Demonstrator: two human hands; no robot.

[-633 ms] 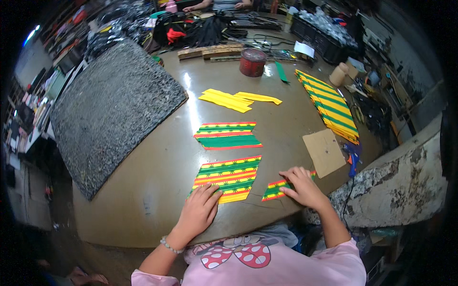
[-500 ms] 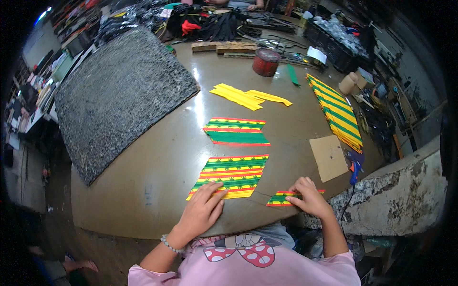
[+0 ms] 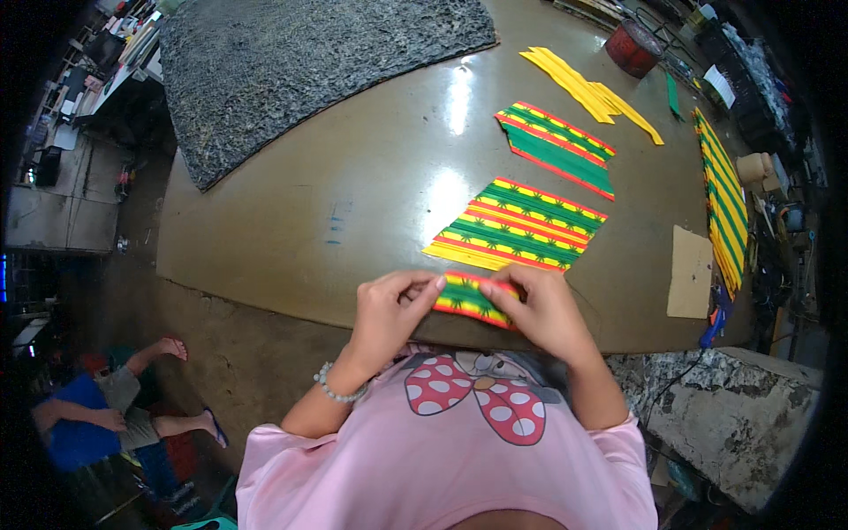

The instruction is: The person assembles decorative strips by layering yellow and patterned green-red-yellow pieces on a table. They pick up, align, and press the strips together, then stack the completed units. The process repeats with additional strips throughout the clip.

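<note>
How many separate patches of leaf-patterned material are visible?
3: a strip between the left hand and right hand, a wide patch beyond them, a smaller patch farther away. Others may be hidden underneath.

Workshop: large worktable (image 3: 265, 230), striped pieces (image 3: 521, 225)

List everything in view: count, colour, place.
held strip: one, red, yellow, green, lower centre
patterned strip clusters: two, red, yellow, green, right of centre
yellow strips: several, yellow, upper right
striped stack: one, yellow and green, far right
cardboard: one, brown, right
corded tool: one, blue, below cardboard
tin: one, red, top right
green strip: one, green, right of tin
rough slab: one, dark grey, upper left
table: one, brown, centre
other person: one, grey shorts, lower left
background clutter: uncounted, mixed, edges
shirt: one, pink, bottom
bracelet: one, pale, lower centre
left hand: one, strip's left end
right hand: one, strip's right end
</note>
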